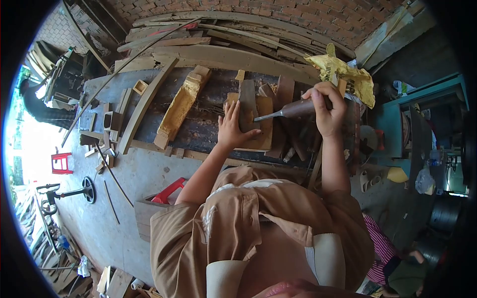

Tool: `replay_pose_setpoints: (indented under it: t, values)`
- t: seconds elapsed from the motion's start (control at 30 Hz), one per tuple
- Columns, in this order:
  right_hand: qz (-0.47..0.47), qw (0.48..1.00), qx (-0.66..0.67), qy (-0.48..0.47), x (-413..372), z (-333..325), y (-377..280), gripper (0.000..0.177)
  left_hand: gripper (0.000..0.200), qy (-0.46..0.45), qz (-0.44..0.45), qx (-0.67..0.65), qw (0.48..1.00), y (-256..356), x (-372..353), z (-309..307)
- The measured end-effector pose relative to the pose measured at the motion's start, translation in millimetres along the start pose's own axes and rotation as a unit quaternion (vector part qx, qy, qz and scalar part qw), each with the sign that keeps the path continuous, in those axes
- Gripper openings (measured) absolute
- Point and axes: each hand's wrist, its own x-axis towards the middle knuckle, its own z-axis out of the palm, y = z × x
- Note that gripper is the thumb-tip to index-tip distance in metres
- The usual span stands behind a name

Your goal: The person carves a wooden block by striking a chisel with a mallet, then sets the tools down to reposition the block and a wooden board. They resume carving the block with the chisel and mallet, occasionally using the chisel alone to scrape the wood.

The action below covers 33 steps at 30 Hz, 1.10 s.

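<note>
My right hand (pixel 329 107) is wrapped round the brown handle of a chisel (pixel 298 109). Its metal blade points left, and the tip is at a dark, narrow wood block (pixel 247 99). Fingers spread, my left hand (pixel 231 126) lies flat at the block's left side, its thumb reaching across the near end. Beneath is a lighter yellowish board (pixel 265 134) on the dark workbench (pixel 218 97). Whether the chisel's edge has entered the wood is too small to tell.
Left of my hands lies a hollowed yellowish timber (pixel 181 107), then a long curved plank (pixel 149 104). Dark wood pieces (pixel 284 89) and a yellow sack (pixel 348 74) are at the right. Stacked boards (pixel 223 37) line the brick wall. Another person (pixel 42 107) bends at far left.
</note>
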Motion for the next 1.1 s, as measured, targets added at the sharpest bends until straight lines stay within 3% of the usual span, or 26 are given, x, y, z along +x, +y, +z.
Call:
replay_pose_setpoints:
  t: [0.07,0.1,0.17,0.2,0.23,0.27,0.3,0.33,0.37,0.4,0.47,0.5,0.53,0.6,0.63,0.7,0.77,0.8,0.83,0.9,1.0,1.1]
  values:
    - [0.018,0.998,-0.035,-0.051,5.8,1.7,-9.7,0.015,0.109,-0.007,-0.016,0.047,0.999,11.6,-2.4,-5.1]
    - [0.023,0.992,-0.078,-0.097,7.0,-2.3,-13.4,0.015,0.107,0.01,0.022,0.034,0.999,21.1,-2.6,-9.6]
    - [0.007,0.992,-0.088,-0.095,13.0,3.5,-22.6,0.02,0.1,0.035,0.118,-0.014,0.992,49.4,3.3,-28.0]
    - [-0.008,0.991,-0.093,-0.1,14.6,5.5,-26.5,0.027,0.1,0.031,0.12,-0.015,0.992,64.4,10.2,-37.4]
    - [0.019,0.985,-0.099,-0.141,16.2,3.2,-28.1,0.048,0.094,0.02,0.177,-0.096,0.979,78.1,20.4,-46.0]
    - [0.02,0.985,-0.098,-0.138,18.1,4.7,-28.9,0.048,0.088,0.009,0.232,-0.174,0.957,90.9,29.4,-54.0]
    - [-0.039,0.975,-0.167,-0.139,20.6,8.6,-29.9,0.054,0.088,0.008,0.236,-0.17,0.957,104.3,36.8,-60.6]
    - [-0.097,0.957,-0.237,-0.137,23.1,11.5,-30.9,0.06,0.078,0.052,0.271,-0.202,0.94,118.1,44.5,-66.0]
    - [-0.085,0.947,-0.257,-0.173,23.1,12.7,-30.4,0.073,0.067,0.095,0.305,-0.236,0.918,128.4,50.2,-72.1]
    - [-0.085,0.947,-0.26,-0.168,23.4,15.2,-34.9,0.073,0.067,0.092,0.31,-0.235,0.916,135.4,53.5,-80.0]
    - [-0.112,0.902,-0.381,-0.169,24.0,18.4,-45.6,0.083,0.051,-0.088,0.151,-0.325,0.93,146.2,58.7,-89.7]
    - [-0.085,0.923,-0.335,-0.169,22.0,16.9,-36.6,0.083,0.042,0.0,0.221,-0.335,0.916,146.2,61.2,-81.9]
    - [-0.084,0.923,-0.339,-0.164,20.5,14.6,-28.9,0.083,0.042,-0.003,0.226,-0.335,0.915,145.2,62.5,-79.7]
    - [-0.009,0.989,-0.091,-0.114,14.4,8.9,-11.3,0.083,0.037,-0.012,0.219,-0.32,0.922,142.4,63.6,-79.1]
    - [-0.03,0.993,-0.073,-0.09,6.4,2.9,9.2,0.072,0.033,0.051,0.266,-0.292,0.917,144.3,65.8,-79.4]
    - [0.172,0.985,0.021,-0.025,-27.3,3.8,57.1,0.059,0.032,0.049,0.237,-0.314,0.918,138.8,71.3,-73.9]
    - [0.325,0.936,-0.129,-0.052,-70.7,5.9,105.8,0.044,0.03,0.057,0.198,-0.328,0.922,139.0,72.0,-73.3]
    - [0.312,0.924,-0.215,-0.048,-103.7,9.0,131.1,0.041,0.03,0.057,0.199,-0.33,0.921,140.0,70.9,-73.5]
    - [0.365,0.885,-0.257,-0.131,-121.0,6.9,137.7,0.044,0.03,0.056,0.208,-0.321,0.922,141.7,70.5,-73.5]
    - [0.365,0.859,-0.32,-0.164,-158.4,10.8,146.4,0.053,0.03,0.053,0.219,-0.316,0.922,147.1,69.8,-71.7]
    - [0.424,0.803,-0.344,-0.238,-180.6,20.3,146.9,0.052,0.03,0.046,0.251,-0.294,0.921,154.2,67.2,-66.9]
    - [0.424,0.813,-0.326,-0.232,-199.4,27.3,170.3,0.049,0.031,0.033,0.248,-0.29,0.924,158.8,67.1,-60.0]
